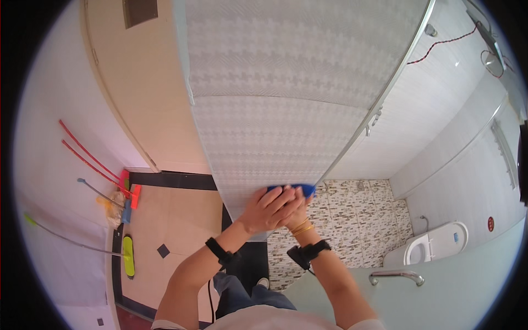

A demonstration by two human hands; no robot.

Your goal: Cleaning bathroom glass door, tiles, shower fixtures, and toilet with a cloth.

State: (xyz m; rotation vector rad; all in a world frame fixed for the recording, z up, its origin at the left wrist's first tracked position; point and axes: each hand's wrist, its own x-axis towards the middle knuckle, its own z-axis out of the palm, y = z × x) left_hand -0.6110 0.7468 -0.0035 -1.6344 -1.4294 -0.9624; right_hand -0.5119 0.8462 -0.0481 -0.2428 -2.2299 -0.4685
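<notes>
Both my hands are together on a blue cloth or pad (307,189), which lies against the lower part of a grey-white patterned wall panel (272,136), close to its right metal-edged side. My left hand (268,206) is uppermost, its fingers laid across the other hand. Beneath it, my right hand (298,208) presses on the blue thing, with its fingers partly hidden. Black bands circle both wrists, and thin yellow bands sit on the right one.
Several brooms and squeegees lean on the left wall, among them a lime-green brush head (128,255) on the tiled floor. To the right are a white toilet (429,245), mosaic tiles (350,222) and a glass door with a metal handle (397,276). A beige door (140,78) stands upper left.
</notes>
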